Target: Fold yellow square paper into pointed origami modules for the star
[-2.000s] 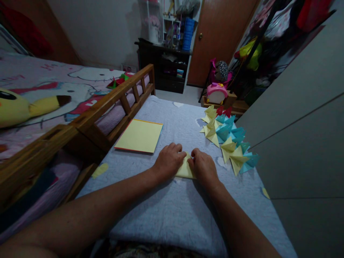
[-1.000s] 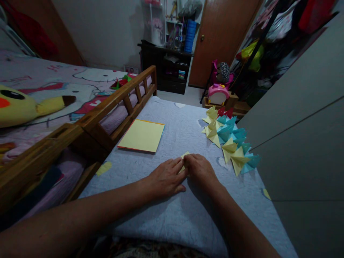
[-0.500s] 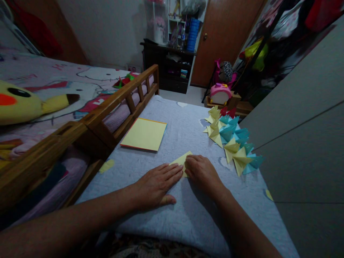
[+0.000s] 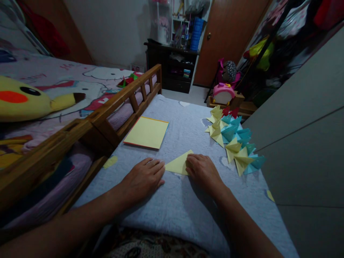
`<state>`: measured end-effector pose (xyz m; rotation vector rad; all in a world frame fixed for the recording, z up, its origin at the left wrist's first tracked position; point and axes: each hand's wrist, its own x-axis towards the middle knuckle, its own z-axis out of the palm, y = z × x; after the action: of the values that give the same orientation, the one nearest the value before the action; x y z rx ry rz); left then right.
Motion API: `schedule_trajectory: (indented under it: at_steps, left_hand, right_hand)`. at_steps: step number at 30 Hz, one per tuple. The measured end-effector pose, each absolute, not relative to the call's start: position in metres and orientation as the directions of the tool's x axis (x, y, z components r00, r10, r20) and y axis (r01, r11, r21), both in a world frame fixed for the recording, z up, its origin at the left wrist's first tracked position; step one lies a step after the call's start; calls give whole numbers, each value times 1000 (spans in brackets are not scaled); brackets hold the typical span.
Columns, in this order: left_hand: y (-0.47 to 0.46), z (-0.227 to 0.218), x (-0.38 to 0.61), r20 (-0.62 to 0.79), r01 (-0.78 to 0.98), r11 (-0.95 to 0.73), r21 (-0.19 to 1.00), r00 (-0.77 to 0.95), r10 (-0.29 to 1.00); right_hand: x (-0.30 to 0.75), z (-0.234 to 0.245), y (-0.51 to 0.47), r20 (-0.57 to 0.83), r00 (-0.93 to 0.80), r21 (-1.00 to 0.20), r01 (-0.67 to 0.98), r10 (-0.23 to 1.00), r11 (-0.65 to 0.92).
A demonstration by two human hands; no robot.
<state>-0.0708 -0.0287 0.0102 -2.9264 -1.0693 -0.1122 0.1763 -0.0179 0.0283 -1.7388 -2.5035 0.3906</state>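
Observation:
A yellow paper folded into a triangle (image 4: 177, 165) lies flat on the pale blue mattress (image 4: 177, 208). My left hand (image 4: 143, 178) rests flat on the mattress with fingers stretched out, its fingertips at the triangle's left tip. My right hand (image 4: 202, 171) presses down on the triangle's right part with fingers curled over it. A stack of square paper sheets (image 4: 147, 132), yellow on top, lies beyond my left hand. To the right, several folded yellow and teal paper pieces (image 4: 232, 141) sit in a row.
A wooden bed rail (image 4: 107, 114) runs along the left, with a yellow plush toy (image 4: 29, 99) on the bed behind it. A grey wardrobe panel (image 4: 301, 118) borders the right. A pink toy (image 4: 223, 91), dark shelves and a brown door stand at the far end.
My left hand has slid leftwards off the yellow paper, baring the folded triangle. My right hand has stayed on its right part.

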Motion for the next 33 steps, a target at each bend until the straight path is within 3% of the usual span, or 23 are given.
schedule_trajectory:
  at_steps: [11, 14, 16, 18, 21, 33]
  left_hand:
    - [-36, 2, -97, 221, 722, -690, 52, 665, 713]
    - [-32, 9, -90, 326, 758, -650, 60, 600, 730]
    - [-31, 8, -78, 414, 696, -715, 64, 633, 654]
    - [-32, 3, -64, 409, 592, -803, 65, 718, 563]
    - [-39, -9, -47, 365, 537, -841, 70, 770, 523]
    - [-47, 0, -32, 136, 616, -786, 57, 775, 617]
  right_hand:
    - [169, 26, -22, -49, -325, -191, 931, 944, 310]
    - [165, 25, -22, -22, -301, -153, 943, 953, 294]
    - [162, 22, -24, 12, -293, -138, 947, 956, 292]
    - [160, 20, -25, 47, -289, -132, 947, 956, 293]
    - [157, 17, -28, 79, -287, -136, 946, 955, 295]
    - [167, 11, -33, 58, -337, -138, 930, 940, 341]
